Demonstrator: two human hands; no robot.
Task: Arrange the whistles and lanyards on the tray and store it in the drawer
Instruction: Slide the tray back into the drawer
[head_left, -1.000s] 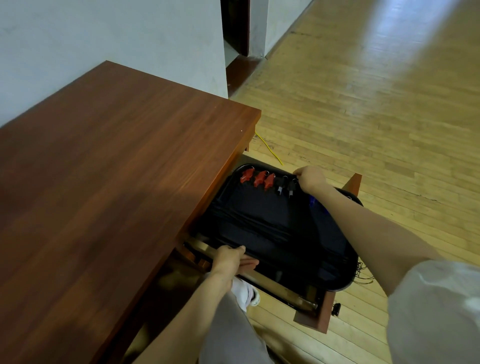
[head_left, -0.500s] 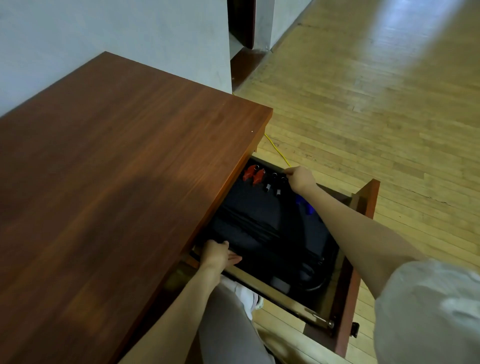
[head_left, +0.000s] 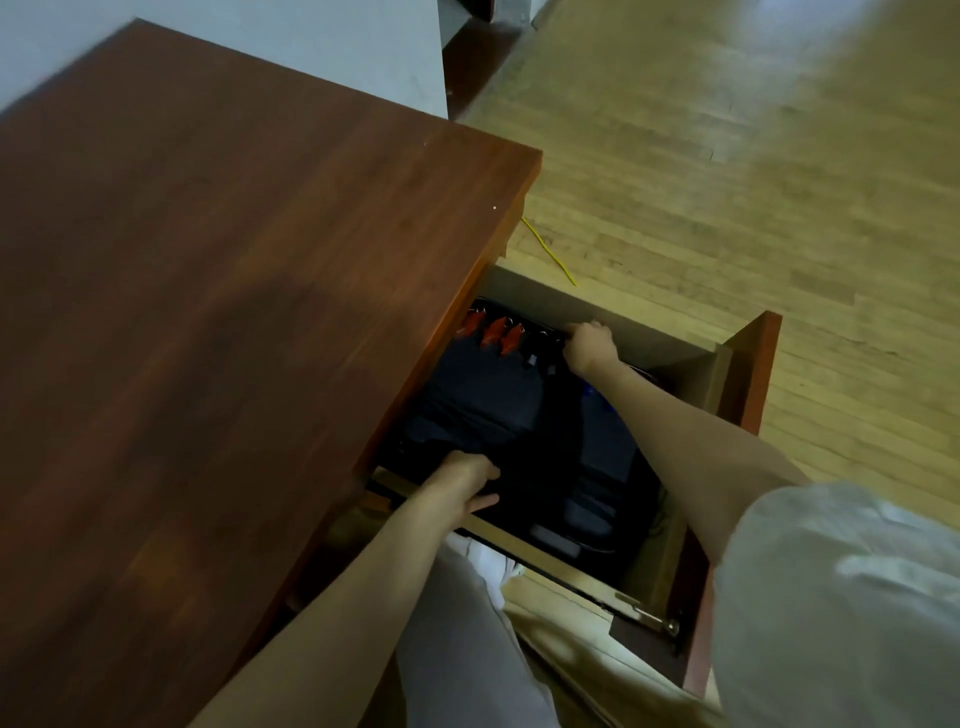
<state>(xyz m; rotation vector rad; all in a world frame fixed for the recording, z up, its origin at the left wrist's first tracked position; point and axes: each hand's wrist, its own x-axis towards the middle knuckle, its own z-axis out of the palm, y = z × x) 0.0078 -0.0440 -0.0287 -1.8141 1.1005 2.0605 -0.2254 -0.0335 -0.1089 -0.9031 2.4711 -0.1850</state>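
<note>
**Tray inside open drawer, both hands on its edges**

Tray (head_left: 519, 415), black, lies flat in the open drawer (head_left: 748, 364) under the right edge of the brown desk (head_left: 234, 312); its left part is hidden beneath the desktop. Red whistles (head_left: 501, 335) sit in a row along the tray's far edge, darker whistles (head_left: 535, 353) just to their right. Lanyards appear as dark shapes on the tray; detail too dim to resolve.

Left hand (head_left: 462, 486): at the tray's near edge, fingers curled over the rim, thumb below it against the drawer's near side rail.

Right hand (head_left: 589, 345): at the tray's far edge beside the dark whistles, fingers bent and closed together on the rim; exact grip cannot be told.

Yellow cord (head_left: 550, 254) lies on the wooden floor (head_left: 727, 182) beyond the drawer.
</note>
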